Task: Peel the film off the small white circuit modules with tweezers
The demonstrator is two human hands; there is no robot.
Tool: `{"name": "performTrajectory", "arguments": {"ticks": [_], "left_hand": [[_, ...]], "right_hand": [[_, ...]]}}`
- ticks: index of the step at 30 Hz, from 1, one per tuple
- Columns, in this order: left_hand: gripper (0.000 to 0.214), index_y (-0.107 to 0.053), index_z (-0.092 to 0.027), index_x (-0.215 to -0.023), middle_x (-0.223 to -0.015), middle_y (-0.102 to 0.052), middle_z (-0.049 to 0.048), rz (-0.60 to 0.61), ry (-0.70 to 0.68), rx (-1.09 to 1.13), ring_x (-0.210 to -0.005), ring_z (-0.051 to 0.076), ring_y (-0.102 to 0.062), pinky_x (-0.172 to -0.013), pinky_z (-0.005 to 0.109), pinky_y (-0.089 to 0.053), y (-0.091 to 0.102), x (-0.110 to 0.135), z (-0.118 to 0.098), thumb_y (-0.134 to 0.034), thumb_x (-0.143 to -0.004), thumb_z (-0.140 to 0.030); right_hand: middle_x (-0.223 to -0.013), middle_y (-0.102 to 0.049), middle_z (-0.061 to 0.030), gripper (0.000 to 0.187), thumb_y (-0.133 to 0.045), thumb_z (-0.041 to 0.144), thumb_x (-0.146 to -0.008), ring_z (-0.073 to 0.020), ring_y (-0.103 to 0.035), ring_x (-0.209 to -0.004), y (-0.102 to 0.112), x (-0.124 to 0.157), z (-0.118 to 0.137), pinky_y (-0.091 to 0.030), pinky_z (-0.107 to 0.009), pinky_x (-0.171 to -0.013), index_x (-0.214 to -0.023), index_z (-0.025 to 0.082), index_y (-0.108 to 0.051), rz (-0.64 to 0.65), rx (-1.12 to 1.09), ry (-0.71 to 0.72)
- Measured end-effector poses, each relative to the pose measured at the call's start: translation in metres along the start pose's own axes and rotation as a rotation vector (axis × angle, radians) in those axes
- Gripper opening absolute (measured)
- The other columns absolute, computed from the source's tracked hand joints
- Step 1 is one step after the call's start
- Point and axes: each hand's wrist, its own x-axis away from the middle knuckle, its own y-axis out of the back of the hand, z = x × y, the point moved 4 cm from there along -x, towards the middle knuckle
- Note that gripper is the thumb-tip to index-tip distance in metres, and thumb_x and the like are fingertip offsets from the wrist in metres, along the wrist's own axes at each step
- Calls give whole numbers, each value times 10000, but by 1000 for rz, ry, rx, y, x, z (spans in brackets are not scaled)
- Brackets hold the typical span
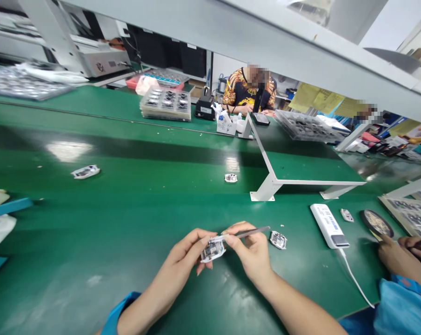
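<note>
My left hand (184, 256) grips a small white-rimmed device case with circuit parts inside (213, 251), holding it tilted above the green table by its left side. Close against its top right edge is my right hand (255, 256), its thumb and fingers pinched on slim grey tweezers (255, 231). The back end of the tweezers sticks out to the right; their tips are hidden by my fingers and the case. Just right of my right hand, a similar open case (278, 240) lies on the table.
More cases lie at the far left (86, 172), beyond my hands (230, 177) and at right (347, 215). A white-legged raised shelf (322, 172) stands ahead right, near a white corded box (329, 225). A co-worker's hands (402, 258) are at right; another person sits opposite.
</note>
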Motion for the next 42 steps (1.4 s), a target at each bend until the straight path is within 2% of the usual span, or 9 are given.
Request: {"name": "performTrajectory", "arguments": {"ticks": [8, 10, 15, 20, 26, 29, 32, 37, 42], "left_hand": [[513, -517, -124, -919, -570, -501, -41, -22, 32, -6, -499, 19, -406, -467, 110, -310, 0, -2, 0, -497, -728, -600], [532, -517, -127, -921, -593, -489, -47, -32, 48, 9, -506, 15, -417, -456, 103, -292, 1, -3, 1, -519, -702, -611], [505, -522, -124, -905, -621, -482, -47, -49, 52, -3, -503, 4, -417, -469, 97, -295, 5, -4, 3, -514, -716, -593], [482, -530, -121, -887, -602, -474, -43, -37, 42, -49, -487, 5, -404, -465, 100, -296, 7, -4, 5, -492, -737, -578], [498, -528, -136, -942, -618, -474, -48, -7, 89, -8, -489, 6, -420, -452, 95, -280, 2, -3, 2, -509, -723, -582], [571, -512, -145, -1065, -611, -476, -50, 7, 120, 17, -497, 13, -423, -448, 96, -270, 1, -1, 1, -510, -717, -597], [602, -528, -118, -1066, -564, -458, -48, 21, 117, -10, -502, 19, -405, -450, 100, -264, 0, -1, -1, -495, -723, -612], [578, -552, -113, -1059, -582, -475, -36, 31, 109, -32, -521, 28, -428, -457, 108, -270, 0, 0, -1, -497, -740, -592], [541, -556, -119, -1023, -643, -482, -37, 29, 124, -12, -541, 14, -431, -473, 97, -265, -1, 0, -1, -527, -730, -572]], "right_hand": [[-787, -679, -31, 40, -687, 168, -782, -161, -635, -764, -6, 2, 4, -509, -297, -701, -809, 188, -665, 74, -36, 91], [-797, -694, -36, 72, -684, 139, -783, -170, -630, -785, -6, 3, 11, -503, -320, -719, -823, 195, -662, 91, 45, 191], [-832, -711, -44, 125, -653, 117, -803, -179, -622, -761, -6, 8, 36, -474, -380, -744, -887, 208, -641, 122, 245, 580], [-832, -717, -46, 48, -631, 153, -838, -177, -630, -763, -9, 9, 43, -462, -383, -740, -854, 198, -634, 188, 341, 675], [-809, -721, -37, 51, -651, 148, -822, -180, -664, -750, -7, 6, 36, -473, -375, -753, -834, 197, -646, 161, 260, 602], [-810, -719, -34, 99, -664, 114, -800, -184, -676, -761, -5, 4, 28, -488, -381, -806, -842, 203, -657, 125, 178, 455], [-823, -717, -38, 103, -661, 112, -802, -183, -675, -786, -4, 3, 21, -500, -375, -832, -844, 205, -659, 105, 105, 303], [-820, -707, -48, 39, -654, 148, -813, -180, -674, -808, -3, 3, 17, -532, -328, -771, -822, 186, -653, 102, 69, 161], [-827, -707, -46, 17, -658, 171, -814, -173, -683, -788, -3, 0, 12, -545, -296, -714, -820, 182, -647, 126, -3, 94]]}}
